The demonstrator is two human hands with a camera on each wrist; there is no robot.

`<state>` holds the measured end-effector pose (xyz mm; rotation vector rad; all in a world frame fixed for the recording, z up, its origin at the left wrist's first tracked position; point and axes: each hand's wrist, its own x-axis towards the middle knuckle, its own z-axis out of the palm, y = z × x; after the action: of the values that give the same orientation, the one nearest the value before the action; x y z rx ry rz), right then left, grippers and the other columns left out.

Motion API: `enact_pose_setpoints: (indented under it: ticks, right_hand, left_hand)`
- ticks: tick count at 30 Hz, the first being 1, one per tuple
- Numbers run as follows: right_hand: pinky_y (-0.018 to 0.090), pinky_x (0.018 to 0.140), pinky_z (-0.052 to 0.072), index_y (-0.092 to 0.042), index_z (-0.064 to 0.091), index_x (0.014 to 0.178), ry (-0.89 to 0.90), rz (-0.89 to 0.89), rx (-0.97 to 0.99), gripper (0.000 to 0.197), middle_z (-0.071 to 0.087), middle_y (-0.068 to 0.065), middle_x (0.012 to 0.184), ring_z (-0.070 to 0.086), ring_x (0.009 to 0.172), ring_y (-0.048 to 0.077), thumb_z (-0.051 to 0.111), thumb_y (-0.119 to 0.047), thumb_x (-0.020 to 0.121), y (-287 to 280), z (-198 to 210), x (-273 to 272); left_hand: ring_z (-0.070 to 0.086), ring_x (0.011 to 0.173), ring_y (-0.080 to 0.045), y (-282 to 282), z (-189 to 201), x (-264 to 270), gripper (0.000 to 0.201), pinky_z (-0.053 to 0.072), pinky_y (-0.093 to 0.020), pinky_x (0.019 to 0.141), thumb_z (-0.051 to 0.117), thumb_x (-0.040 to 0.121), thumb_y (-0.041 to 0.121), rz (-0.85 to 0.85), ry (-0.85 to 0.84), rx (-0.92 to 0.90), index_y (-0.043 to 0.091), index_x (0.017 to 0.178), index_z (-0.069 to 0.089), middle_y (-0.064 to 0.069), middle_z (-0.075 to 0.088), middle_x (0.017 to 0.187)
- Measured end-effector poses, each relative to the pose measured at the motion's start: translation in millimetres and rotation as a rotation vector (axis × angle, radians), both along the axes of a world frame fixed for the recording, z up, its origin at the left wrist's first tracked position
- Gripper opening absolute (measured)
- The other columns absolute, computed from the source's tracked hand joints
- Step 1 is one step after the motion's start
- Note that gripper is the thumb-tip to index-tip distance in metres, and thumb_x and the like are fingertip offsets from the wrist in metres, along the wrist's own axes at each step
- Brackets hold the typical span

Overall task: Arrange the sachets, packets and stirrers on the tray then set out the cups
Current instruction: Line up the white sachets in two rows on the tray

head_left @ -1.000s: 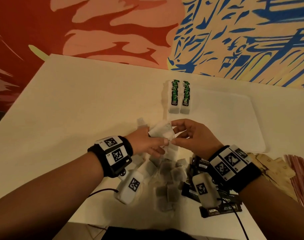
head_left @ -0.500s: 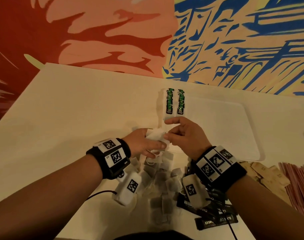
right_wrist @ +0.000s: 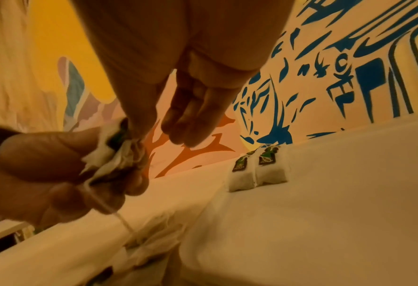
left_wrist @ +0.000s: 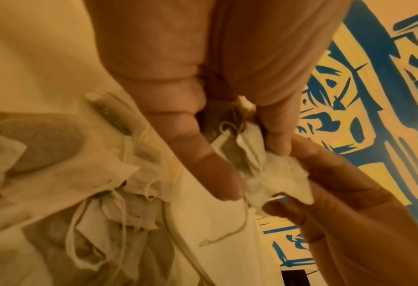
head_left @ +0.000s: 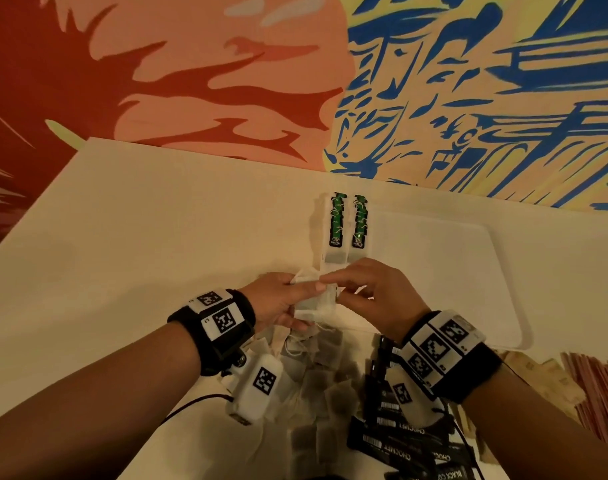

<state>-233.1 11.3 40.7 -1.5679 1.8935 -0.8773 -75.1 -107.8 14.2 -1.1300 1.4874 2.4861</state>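
1. Both our hands meet over the near left corner of the white tray, working a bunch of tea bags. The left hand has its grip curled round the bunch; the right hand pinches the bunch's top between thumb and forefinger, the other fingers loose.

2. Two rows of green-tagged tea bags already lie along the tray's left edge, reaching toward its far left corner.

3. We judge the step in hand to be the sachets: freeing bags from the tangle so a third row can go beside the two laid.

4. A string trails from the held bunch to the loose pile at the surface's near edge. The next move calls for a gentle pull, or the pile may drag along.

5. Black packets lie at the near edge, the stirrers at the right edge, none yet on the tray. No cups are in view.
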Motion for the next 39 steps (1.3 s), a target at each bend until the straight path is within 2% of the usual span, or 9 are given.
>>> enact_pose_setpoints:
  ticks: [5,10,14,17,21,24,27,30,39]
  right_hand:
    - [0.021,0.068,0.051,-0.033,0.074,0.085,-0.006,-0.018,-0.015,0.008,0.064,-0.009,0.086,0.061,0.082,0.008,0.072,-0.026,0.082,-6,1,-9]
    - [0.020,0.071,0.052,-0.025,0.069,0.072,-0.236,-0.188,-0.024,0.016,0.071,-0.010,0.091,0.065,0.090,0.004,0.071,-0.011,0.081,-4,-2,-14]
    - [0.033,0.069,0.057,-0.015,0.063,0.071,-0.403,-0.278,-0.017,0.020,0.071,0.001,0.074,0.067,0.072,0.017,0.068,0.001,0.079,-11,-3,-19]
    - [0.036,0.062,0.058,-0.013,0.061,0.079,-0.456,-0.287,0.019,0.018,0.067,0.002,0.065,0.063,0.062,0.019,0.064,0.005,0.082,-16,-2,-21]
    - [0.028,0.068,0.058,-0.020,0.068,0.107,-0.426,-0.249,0.097,0.034,0.055,-0.001,0.069,0.055,0.062,0.013,0.058,0.005,0.086,-20,-4,-27]
    - [0.034,0.080,0.057,-0.027,0.070,0.108,-0.298,-0.254,0.175,0.036,0.061,-0.017,0.069,0.059,0.065,0.010,0.058,0.000,0.087,-19,-15,-37]
    - [0.044,0.082,0.056,-0.035,0.072,0.099,-0.194,-0.300,0.261,0.033,0.072,-0.001,0.087,0.067,0.079,0.022,0.056,-0.007,0.089,-19,-27,-52]
    - [0.047,0.078,0.054,-0.042,0.070,0.088,-0.147,-0.316,0.303,0.033,0.072,0.009,0.083,0.063,0.075,0.035,0.057,-0.012,0.090,-23,-33,-64]
    - [0.028,0.072,0.053,-0.023,0.073,0.099,-0.130,-0.421,0.351,0.015,0.070,-0.003,0.080,0.062,0.073,0.013,0.065,-0.019,0.088,-54,-50,-96]
  left_hand:
    - [0.067,0.078,-0.023,-1,-3,-4,0.047,0.059,-0.030,0.065,0.063,0.080,0.042,-0.015,0.006,0.062,0.010,0.115,0.063,-0.008,0.072,0.091]
    - [0.067,0.067,-0.018,-8,-6,-11,0.031,0.056,-0.027,0.055,0.053,0.095,0.030,0.071,-0.068,0.081,0.010,0.118,0.059,-0.007,0.070,0.084]
    - [0.067,0.075,-0.021,-14,-12,-13,0.026,0.057,-0.028,0.060,0.059,0.092,0.016,0.066,-0.057,0.088,0.007,0.117,0.060,-0.011,0.068,0.097]
    - [0.069,0.070,-0.021,-14,-13,-15,0.019,0.057,-0.026,0.057,0.060,0.091,0.012,0.074,-0.044,0.129,0.008,0.110,0.061,-0.011,0.072,0.088]
    - [0.068,0.066,-0.020,-15,-14,-19,0.015,0.056,-0.025,0.053,0.060,0.090,0.007,0.076,-0.052,0.091,0.007,0.105,0.061,-0.010,0.070,0.082]
    - [0.068,0.065,-0.017,-17,-18,-17,0.019,0.057,-0.026,0.055,0.061,0.089,0.006,0.068,-0.083,0.020,0.005,0.108,0.060,-0.010,0.067,0.085]
    - [0.068,0.070,-0.017,-22,-22,-13,0.015,0.057,-0.026,0.058,0.062,0.089,0.005,0.095,-0.089,-0.029,0.006,0.103,0.063,-0.010,0.067,0.089]
    - [0.068,0.077,-0.019,-27,-23,-11,0.009,0.058,-0.026,0.061,0.061,0.089,0.005,0.133,-0.089,-0.059,0.008,0.097,0.063,-0.011,0.066,0.092]
    - [0.067,0.091,-0.028,-36,-23,-10,0.013,0.059,-0.034,0.076,0.062,0.089,0.005,0.127,-0.118,-0.119,0.006,0.101,0.062,-0.015,0.065,0.101]
